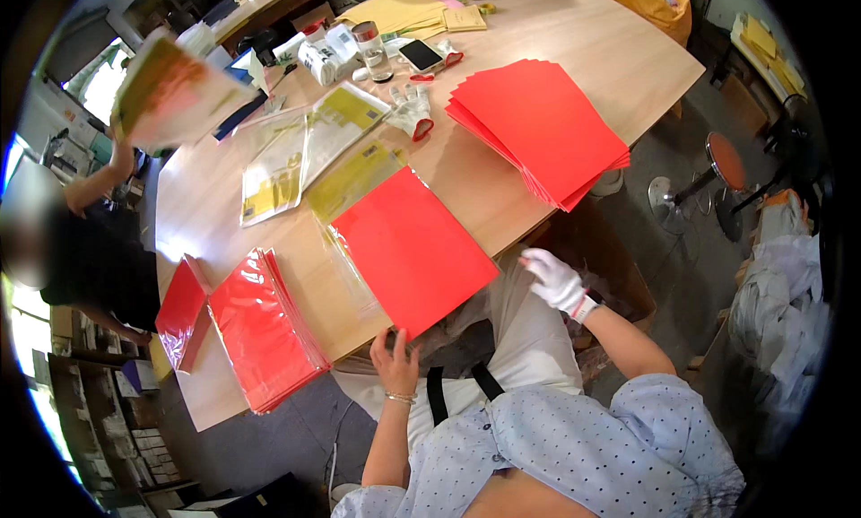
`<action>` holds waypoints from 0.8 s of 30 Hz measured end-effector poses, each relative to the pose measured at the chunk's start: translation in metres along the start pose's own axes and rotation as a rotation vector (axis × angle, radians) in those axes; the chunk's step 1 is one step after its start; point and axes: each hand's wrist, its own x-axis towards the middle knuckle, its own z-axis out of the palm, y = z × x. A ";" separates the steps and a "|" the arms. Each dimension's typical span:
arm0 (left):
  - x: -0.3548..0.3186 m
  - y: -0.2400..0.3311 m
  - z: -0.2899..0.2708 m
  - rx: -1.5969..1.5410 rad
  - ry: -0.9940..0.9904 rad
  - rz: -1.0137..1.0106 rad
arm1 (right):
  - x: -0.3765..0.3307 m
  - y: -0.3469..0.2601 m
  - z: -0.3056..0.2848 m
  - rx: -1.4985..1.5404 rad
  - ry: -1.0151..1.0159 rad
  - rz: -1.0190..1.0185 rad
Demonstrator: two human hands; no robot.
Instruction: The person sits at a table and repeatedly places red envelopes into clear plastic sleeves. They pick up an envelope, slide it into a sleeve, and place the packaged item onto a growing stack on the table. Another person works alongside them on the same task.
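Observation:
A red sheet (414, 253) lies at the table's near edge, its near corner reaching past the edge. My bare left hand (395, 370) grips that corner, fingertips at the sheet's border. My right hand (554, 280), in a white glove, is off the sheet's right corner with its fingers apart and nothing in them. Clear plastic (352, 280) shows along the sheet's left side. Beyond it lie clear sleeves with yellow print (356, 182). A fanned stack of red sheets (543, 128) rests at the right edge. To the left is a pile of plastic-covered red sheets (265, 330).
Another red packet (184, 312) leans at the table's left edge. Farther back are a white glove (413, 110), a phone (421, 56), a glass (372, 52) and yellow envelopes (395, 14). A person (94, 240) at left lifts a printed clear packet (179, 96). A stool (723, 162) stands right.

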 end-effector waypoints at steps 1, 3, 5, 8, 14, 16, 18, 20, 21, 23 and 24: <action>0.007 -0.001 -0.002 0.024 -0.013 0.116 | 0.019 -0.015 0.001 0.126 0.005 -0.092; 0.009 -0.015 -0.002 -0.033 -0.069 0.171 | 0.044 -0.028 -0.005 -0.030 -0.077 -0.308; 0.011 -0.027 -0.005 -0.146 -0.160 0.145 | 0.056 -0.026 -0.008 0.074 -0.181 -0.285; 0.023 -0.020 0.001 -0.272 -0.173 -0.245 | 0.068 -0.036 -0.002 -0.010 -0.230 -0.014; 0.006 -0.025 0.018 -0.676 -0.149 -0.870 | 0.057 -0.040 0.035 -0.148 -0.068 0.330; 0.023 -0.003 0.006 -0.967 -0.185 -0.979 | 0.045 -0.034 0.046 0.260 0.047 0.453; 0.016 -0.010 0.001 -1.044 -0.272 -0.927 | 0.044 -0.049 0.045 0.579 0.031 0.557; 0.033 -0.001 -0.026 -0.891 -0.225 -0.772 | 0.026 -0.031 0.069 0.681 -0.010 0.446; 0.040 0.004 -0.043 -0.810 -0.202 -0.693 | 0.020 -0.029 0.079 0.668 -0.044 0.347; 0.043 -0.004 -0.084 -0.753 -0.160 -0.657 | 0.027 -0.075 0.088 0.810 -0.076 0.365; 0.036 -0.025 -0.102 -0.598 -0.125 -0.562 | 0.035 -0.087 0.102 0.699 -0.132 0.268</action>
